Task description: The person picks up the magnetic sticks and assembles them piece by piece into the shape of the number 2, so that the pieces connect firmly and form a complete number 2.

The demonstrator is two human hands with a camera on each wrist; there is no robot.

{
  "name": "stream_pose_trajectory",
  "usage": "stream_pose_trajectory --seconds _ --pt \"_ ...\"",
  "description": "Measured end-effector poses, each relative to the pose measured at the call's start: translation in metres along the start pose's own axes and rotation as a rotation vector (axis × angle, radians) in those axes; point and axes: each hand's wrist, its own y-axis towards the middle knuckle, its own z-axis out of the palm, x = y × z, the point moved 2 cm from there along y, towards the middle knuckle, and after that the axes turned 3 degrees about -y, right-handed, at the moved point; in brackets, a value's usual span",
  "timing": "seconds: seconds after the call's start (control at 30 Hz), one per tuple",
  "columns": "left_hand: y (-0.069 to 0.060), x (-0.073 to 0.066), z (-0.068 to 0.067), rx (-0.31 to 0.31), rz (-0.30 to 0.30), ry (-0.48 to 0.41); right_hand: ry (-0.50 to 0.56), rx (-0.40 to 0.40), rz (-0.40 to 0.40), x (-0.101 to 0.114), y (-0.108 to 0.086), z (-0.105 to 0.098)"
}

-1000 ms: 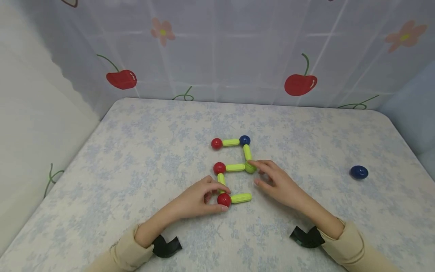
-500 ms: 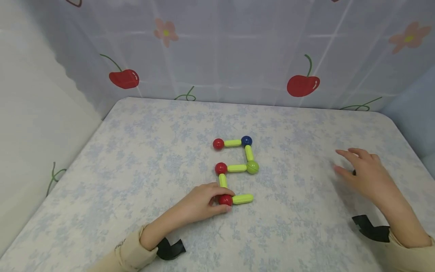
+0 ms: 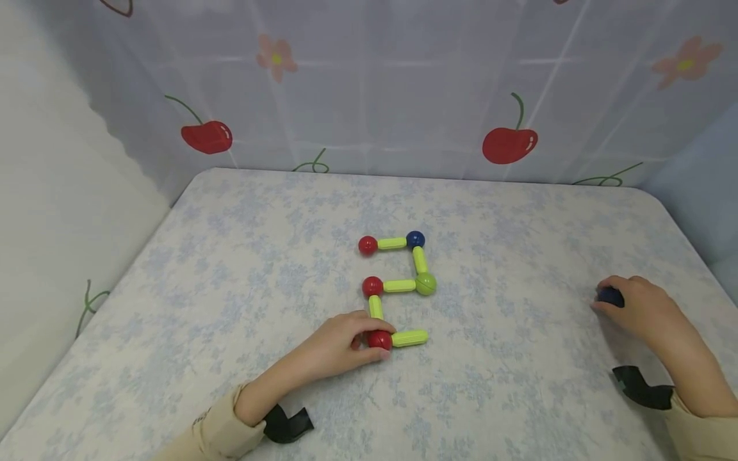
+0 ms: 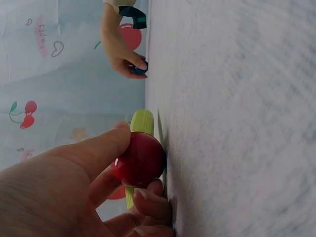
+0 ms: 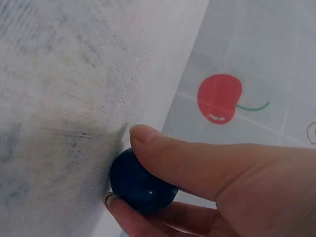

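Observation:
On the table lies a zigzag of yellow-green rods and balls. It runs from a far red ball [image 3: 368, 246] through a blue ball [image 3: 415, 239], a green ball [image 3: 426, 283] and a middle red ball [image 3: 372, 287] to the near red ball [image 3: 378, 340]. My left hand [image 3: 337, 346] grips that near ball between thumb and fingers. From its right side sticks out a rod [image 3: 410, 338] with a free right end. Far to the right, my right hand [image 3: 654, 317] pinches a loose dark blue ball [image 5: 140, 182], low at the tabletop.
The table [image 3: 259, 256] wears a pale cloth with a blue floral pattern. A curtain [image 3: 363, 96] printed with cherries and flowers hangs behind its far edge. Black straps [image 3: 288, 426] sit at both sleeve cuffs.
My right hand has left the green ball, moved right and taken hold of the loose blue ball. The left hand has closed more tightly round the near red ball.

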Motion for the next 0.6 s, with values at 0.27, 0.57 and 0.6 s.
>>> stream_pose_trajectory --seconds 0.27,0.57,0.6 --pt "0.0 0.0 0.001 -0.004 0.007 0.008 0.13 -0.135 -0.143 0.035 0.004 0.005" --pt "0.0 0.001 0.001 -0.012 0.005 0.003 0.557 -0.087 -0.418 0.12 0.002 0.033" --pt "0.0 0.001 0.001 -0.012 0.004 0.001 0.604 -0.052 -0.43 0.128 0.001 0.036"
